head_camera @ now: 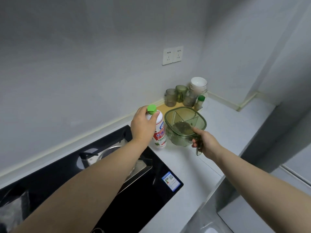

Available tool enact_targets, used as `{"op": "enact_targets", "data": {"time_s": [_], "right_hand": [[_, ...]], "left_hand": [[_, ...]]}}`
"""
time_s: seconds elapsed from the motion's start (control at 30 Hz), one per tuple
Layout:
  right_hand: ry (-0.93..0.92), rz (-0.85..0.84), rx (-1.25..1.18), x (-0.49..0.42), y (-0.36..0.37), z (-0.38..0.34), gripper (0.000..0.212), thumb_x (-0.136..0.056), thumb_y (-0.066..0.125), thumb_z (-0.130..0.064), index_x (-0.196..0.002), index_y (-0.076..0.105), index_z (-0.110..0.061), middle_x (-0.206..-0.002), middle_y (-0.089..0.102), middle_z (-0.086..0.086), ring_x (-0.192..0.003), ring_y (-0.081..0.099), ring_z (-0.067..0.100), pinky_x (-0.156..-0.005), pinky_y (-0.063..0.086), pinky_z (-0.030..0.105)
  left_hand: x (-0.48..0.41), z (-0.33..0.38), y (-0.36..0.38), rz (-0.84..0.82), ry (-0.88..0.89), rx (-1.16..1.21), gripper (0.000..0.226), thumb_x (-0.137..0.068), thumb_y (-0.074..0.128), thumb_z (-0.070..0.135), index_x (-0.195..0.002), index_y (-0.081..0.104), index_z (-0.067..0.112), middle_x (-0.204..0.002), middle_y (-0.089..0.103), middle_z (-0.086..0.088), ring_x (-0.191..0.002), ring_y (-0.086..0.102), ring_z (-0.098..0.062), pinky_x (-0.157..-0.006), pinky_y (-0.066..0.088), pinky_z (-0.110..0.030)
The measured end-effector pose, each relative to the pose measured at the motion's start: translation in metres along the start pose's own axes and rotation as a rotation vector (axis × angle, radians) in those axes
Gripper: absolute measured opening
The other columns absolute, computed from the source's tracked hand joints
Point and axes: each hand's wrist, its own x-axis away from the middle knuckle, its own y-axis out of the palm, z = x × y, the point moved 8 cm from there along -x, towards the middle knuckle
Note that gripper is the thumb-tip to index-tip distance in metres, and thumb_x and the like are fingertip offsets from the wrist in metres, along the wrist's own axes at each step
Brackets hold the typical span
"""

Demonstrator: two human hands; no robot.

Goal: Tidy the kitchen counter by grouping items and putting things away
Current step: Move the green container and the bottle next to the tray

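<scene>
A white spray bottle point(160, 132) with a green cap and red label stands on the counter beside the stove. My left hand point(143, 125) is wrapped around its upper part. Right next to it is a clear green divided container point(185, 121) with a handle. My right hand point(206, 142) grips that handle at the container's near right side. In the back corner are several green glass jars point(176, 96), a stack of white bowls point(198, 84) and a small green-capped shaker point(200, 102).
A black gas stove point(104, 174) fills the counter's left half. The pale counter point(223, 125) runs right to a wall corner. A double wall socket point(172, 55) sits above the jars. A yellow mat point(162, 107) lies under the jars.
</scene>
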Motion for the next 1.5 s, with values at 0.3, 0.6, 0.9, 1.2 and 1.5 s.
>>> {"op": "enact_targets", "data": {"time_s": [0.3, 0.6, 0.9, 1.2, 1.5], "right_hand": [[0.05, -0.15, 0.01, -0.104, 0.018, -0.035, 0.024, -0.091, 0.055, -0.036, -0.091, 0.058, -0.012, -0.047, 0.051, -0.001, -0.045, 0.041, 0.014, -0.054, 0.026, 0.027], [0.105, -0.305, 0.042, -0.205, 0.04, -0.053, 0.026, -0.092, 0.057, -0.037, -0.097, 0.057, -0.011, -0.051, 0.054, 0.0, -0.049, 0.047, 0.013, -0.055, 0.031, 0.026], [0.177, -0.318, 0.125, -0.253, 0.072, -0.056, 0.022, -0.09, 0.059, -0.037, -0.09, 0.054, -0.016, -0.064, 0.052, 0.003, -0.057, 0.047, 0.014, -0.059, 0.039, 0.028], [0.154, -0.34, 0.16, -0.277, 0.084, -0.042, 0.024, -0.092, 0.056, -0.037, -0.081, 0.052, -0.016, -0.063, 0.052, 0.003, -0.056, 0.047, 0.014, -0.056, 0.036, 0.025], [0.127, -0.364, 0.211, -0.29, 0.094, -0.028, 0.031, -0.09, 0.058, -0.042, -0.105, 0.055, -0.015, -0.085, 0.058, 0.002, -0.074, 0.051, 0.015, -0.067, 0.043, 0.027]], "left_hand": [[-0.055, -0.016, 0.036, 0.148, -0.056, -0.076, 0.025, -0.089, 0.062, 0.031, -0.11, 0.063, 0.017, -0.11, 0.063, 0.006, -0.1, 0.057, -0.012, -0.084, 0.046, -0.027], [-0.096, -0.039, 0.072, 0.28, -0.168, -0.215, 0.028, -0.091, 0.058, 0.033, -0.113, 0.061, 0.015, -0.109, 0.061, 0.001, -0.096, 0.057, -0.015, -0.079, 0.045, -0.028], [-0.117, -0.05, 0.083, 0.32, -0.214, -0.272, 0.028, -0.092, 0.058, 0.033, -0.112, 0.06, 0.015, -0.108, 0.062, 0.0, -0.097, 0.057, -0.016, -0.083, 0.049, -0.031], [-0.129, -0.058, 0.087, 0.307, -0.226, -0.323, 0.03, -0.091, 0.058, 0.033, -0.115, 0.06, 0.014, -0.113, 0.062, -0.001, -0.101, 0.057, -0.017, -0.082, 0.045, -0.026], [-0.129, -0.068, 0.083, 0.321, -0.253, -0.321, 0.032, -0.091, 0.059, 0.034, -0.117, 0.06, 0.015, -0.113, 0.062, 0.0, -0.101, 0.058, -0.017, -0.082, 0.049, -0.03]]}}
